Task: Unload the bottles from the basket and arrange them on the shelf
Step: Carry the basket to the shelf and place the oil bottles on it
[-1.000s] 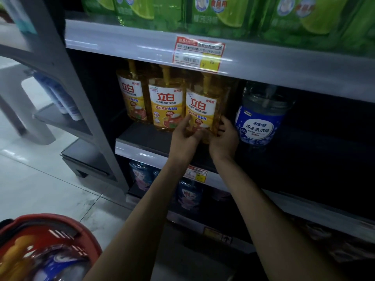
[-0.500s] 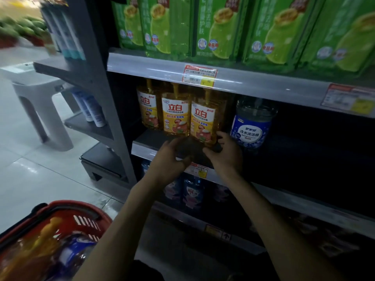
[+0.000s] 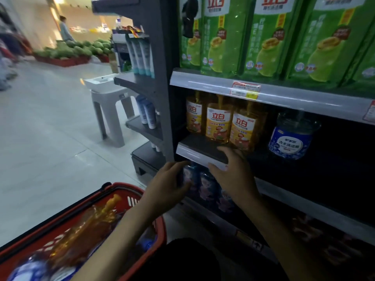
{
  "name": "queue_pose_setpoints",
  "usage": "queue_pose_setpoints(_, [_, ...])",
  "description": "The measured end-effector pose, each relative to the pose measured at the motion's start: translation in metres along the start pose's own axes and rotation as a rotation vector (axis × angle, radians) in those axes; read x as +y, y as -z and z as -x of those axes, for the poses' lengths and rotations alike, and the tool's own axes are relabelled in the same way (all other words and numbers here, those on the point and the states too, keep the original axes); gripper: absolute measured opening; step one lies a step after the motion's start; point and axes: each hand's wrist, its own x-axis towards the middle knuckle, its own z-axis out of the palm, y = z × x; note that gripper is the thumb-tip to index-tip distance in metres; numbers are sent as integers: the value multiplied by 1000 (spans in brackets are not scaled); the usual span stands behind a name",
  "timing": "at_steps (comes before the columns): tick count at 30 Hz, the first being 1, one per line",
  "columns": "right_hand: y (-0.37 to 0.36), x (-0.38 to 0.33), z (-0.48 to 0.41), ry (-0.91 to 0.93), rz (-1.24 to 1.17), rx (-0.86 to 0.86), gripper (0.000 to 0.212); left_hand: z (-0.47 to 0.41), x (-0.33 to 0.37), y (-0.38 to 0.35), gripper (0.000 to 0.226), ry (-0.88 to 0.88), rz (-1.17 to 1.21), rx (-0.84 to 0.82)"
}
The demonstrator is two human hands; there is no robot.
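The red basket (image 3: 133, 189) is at lower left, with an orange bottle (image 3: 87, 230) lying tilted inside it beside a blurred blue-labelled bottle (image 3: 28, 268). Just right of its rim is the left hand (image 3: 167, 185), its fingers loosely curled and holding nothing, in front of the lower-shelf bottles (image 3: 205, 185). The right hand (image 3: 233, 173) has straight, slightly spread fingers over the front edge of the middle shelf (image 3: 194, 144), just below three upright orange shelf bottles (image 3: 218, 124). Further right, apart from them, stands a round blue bottle (image 3: 290, 138)
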Motion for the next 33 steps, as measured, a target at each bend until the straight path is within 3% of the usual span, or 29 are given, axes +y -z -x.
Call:
queue_pose_setpoints(7, [-49,-57,21,229,278,-388,70,82,-72,27,69,97,-228,53])
queue_pose_setpoints(13, [-109,-103,43,320,274,-794,68,131,-140,32,71,260,-376,46])
queue_pose_setpoints(20, [-183,-124,61,379,458,-972,53,161,-200,31,78,422,-535,51])
queue_pose_setpoints(27, [-230,-91,78,384,677,-1124,62,157,-248,17,102,595,-670,-78])
queue_pose_setpoints(33, [-238,-69,79,382,764,-1186,53,148,-264,-4,101,618,-560,54])
